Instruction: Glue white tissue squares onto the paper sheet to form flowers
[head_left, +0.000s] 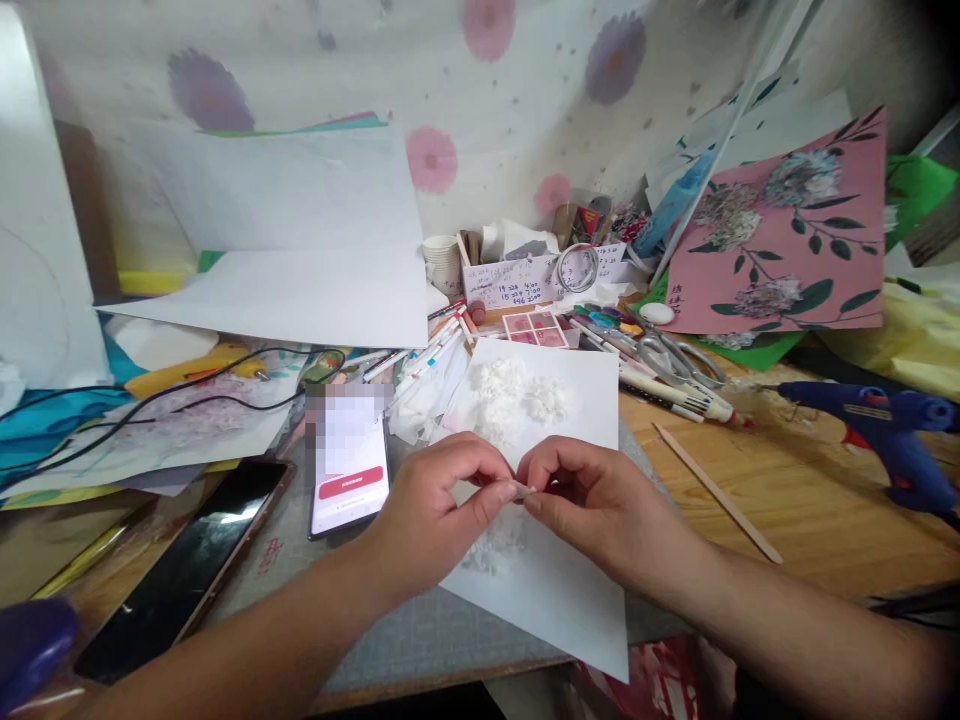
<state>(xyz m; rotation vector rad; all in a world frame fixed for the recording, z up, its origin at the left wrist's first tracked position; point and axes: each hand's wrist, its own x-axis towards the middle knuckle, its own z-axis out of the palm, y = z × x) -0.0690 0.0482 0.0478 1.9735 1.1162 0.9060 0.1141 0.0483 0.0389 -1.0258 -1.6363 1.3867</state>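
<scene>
My left hand (pixel 442 510) and my right hand (pixel 600 505) meet over a white sheet of paper (pixel 570 610). Pinched between both thumbs and index fingertips is a small pale piece (pixel 520 491); its kind is too small to make out. Beyond the fingers, a clump of white ruffled petals (pixel 499 385) lies on the sheet, with a smaller white ruffled cluster (pixel 547 401) to its right. More white petals (pixel 487 550) show on the paper below my left hand, partly covered by it.
Left of my hands lie a lit phone (pixel 349 465) and a dark phone (pixel 187 565). To the right are a wooden stick (pixel 716 492), scissors (pixel 679 358) and a blue glue gun (pixel 877 410). A pink flower picture (pixel 787 230) stands behind; pens (pixel 442 340) crowd the back.
</scene>
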